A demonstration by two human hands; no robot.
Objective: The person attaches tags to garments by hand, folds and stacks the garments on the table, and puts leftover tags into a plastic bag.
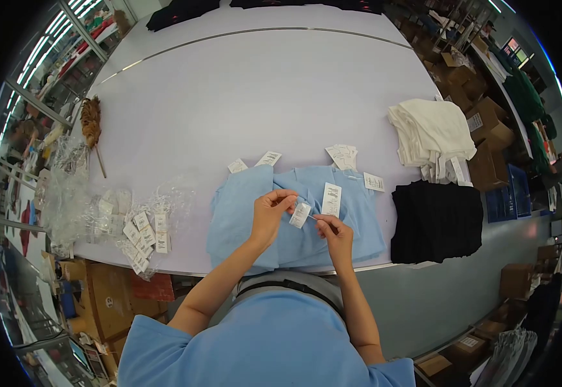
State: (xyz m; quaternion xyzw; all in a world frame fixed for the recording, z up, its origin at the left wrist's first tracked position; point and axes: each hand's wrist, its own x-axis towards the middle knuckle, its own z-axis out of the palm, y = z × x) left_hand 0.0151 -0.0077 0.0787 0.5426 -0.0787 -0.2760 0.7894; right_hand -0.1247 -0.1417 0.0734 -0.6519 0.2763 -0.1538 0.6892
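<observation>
Light blue folded garments (242, 222) lie in front of me at the table's near edge. Above them, the thumb and fingers of my left hand (269, 218) pinch at the top of a small white label (300, 215). My right hand (336, 236) is closed in a pinch on a thin pale string (313, 217) by the label's lower right side. Just beyond it, a larger white printed tag (331, 200) rests on the blue cloth. Several more tags (342, 157) stick out past the garments' far edge.
White folded garments (430, 132) and a black stack (437, 222) sit on the right. Loose tags (140, 237) and clear plastic bags (68, 187) lie at left, near a brown feather duster (91, 122). Dark garments (181, 13) line the table's (261, 90) far edge.
</observation>
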